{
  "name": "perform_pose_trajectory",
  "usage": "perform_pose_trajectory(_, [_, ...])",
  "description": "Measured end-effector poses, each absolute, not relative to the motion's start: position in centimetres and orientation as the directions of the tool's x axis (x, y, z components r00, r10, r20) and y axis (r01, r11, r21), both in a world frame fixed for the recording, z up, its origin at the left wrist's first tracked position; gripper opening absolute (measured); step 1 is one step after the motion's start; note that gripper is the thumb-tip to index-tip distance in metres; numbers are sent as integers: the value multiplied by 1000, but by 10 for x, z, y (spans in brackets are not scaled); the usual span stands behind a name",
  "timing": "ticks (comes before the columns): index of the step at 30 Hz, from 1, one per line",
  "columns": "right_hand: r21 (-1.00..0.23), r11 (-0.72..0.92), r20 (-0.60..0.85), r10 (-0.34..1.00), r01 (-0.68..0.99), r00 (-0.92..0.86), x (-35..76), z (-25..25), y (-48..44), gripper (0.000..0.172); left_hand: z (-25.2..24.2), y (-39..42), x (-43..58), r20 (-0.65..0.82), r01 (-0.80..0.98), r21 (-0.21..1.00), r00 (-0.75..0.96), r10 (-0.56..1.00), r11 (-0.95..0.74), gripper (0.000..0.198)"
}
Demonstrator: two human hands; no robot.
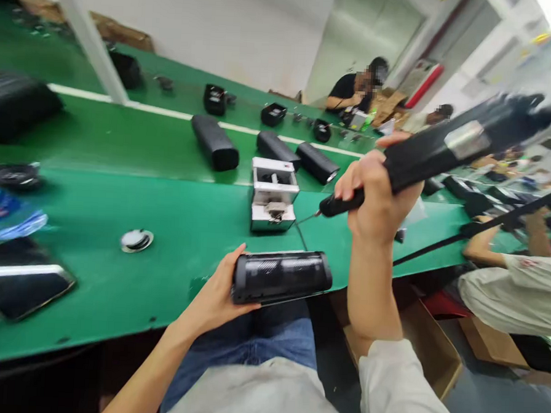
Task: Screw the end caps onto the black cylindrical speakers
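My left hand grips the left end of a black cylindrical casing, which lies sideways at the front edge of the green table. My right hand is closed around a black electric screwdriver, raised over the table and tilted with its bit pointing down to the left. The bit's tip is close to a white and metal box-like holder, which stands just behind the casing. A small round silver and black part rests on the table to the left.
Black casings stand behind the holder. A dark flat panel and blue plastic wrap lie at the left. A co-worker's arm is at the right edge, above cardboard boxes. Another person sits across the bench.
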State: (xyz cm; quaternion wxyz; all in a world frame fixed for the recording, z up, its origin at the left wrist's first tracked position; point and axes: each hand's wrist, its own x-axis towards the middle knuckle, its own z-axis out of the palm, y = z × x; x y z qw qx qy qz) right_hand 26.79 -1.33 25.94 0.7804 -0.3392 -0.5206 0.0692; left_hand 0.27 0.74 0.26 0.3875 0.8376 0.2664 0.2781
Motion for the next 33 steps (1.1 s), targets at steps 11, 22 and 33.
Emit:
perform_pose_trajectory(11, [-617,698,779,475,364,410,266,211,98,44,10,7,5,251,211,818,705,663,-535,138])
perform_pose_trajectory(22, [-659,685,744,534,310,402,268,195,110,37,13,7,5,250,217,817,701,668,-534,137])
perform_pose_trajectory(33, [-653,709,706,444,265,551,277,267,-75,24,10,11,4,254,225,806,704,663,-548,128])
